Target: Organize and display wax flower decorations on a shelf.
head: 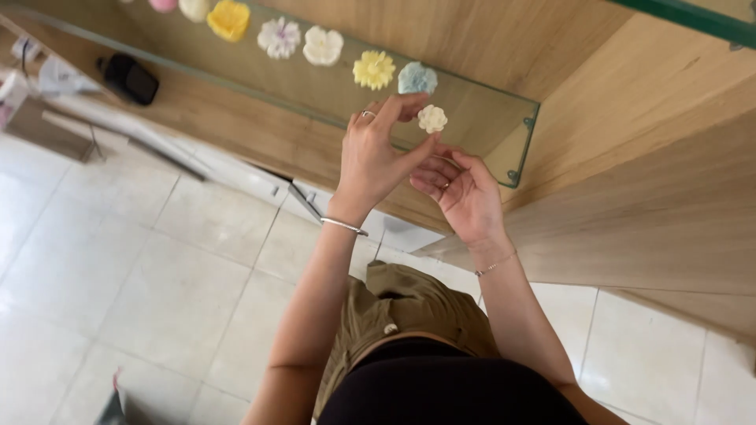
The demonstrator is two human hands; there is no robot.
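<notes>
My left hand reaches up to the glass shelf, its thumb and fingers beside a small cream flower-shaped piece that rests on the glass. Whether the fingers grip it or only touch it is unclear. My right hand is held just below, palm up and open, holding nothing. On the same shelf, running left, sit a pale blue flower, a yellow flower, a white flower, a lilac-white flower and a deeper yellow one.
The glass shelf is fixed in a light wooden wall unit. A black object lies on a lower wooden ledge at left. White cabinet drawers stand below, above a pale tiled floor.
</notes>
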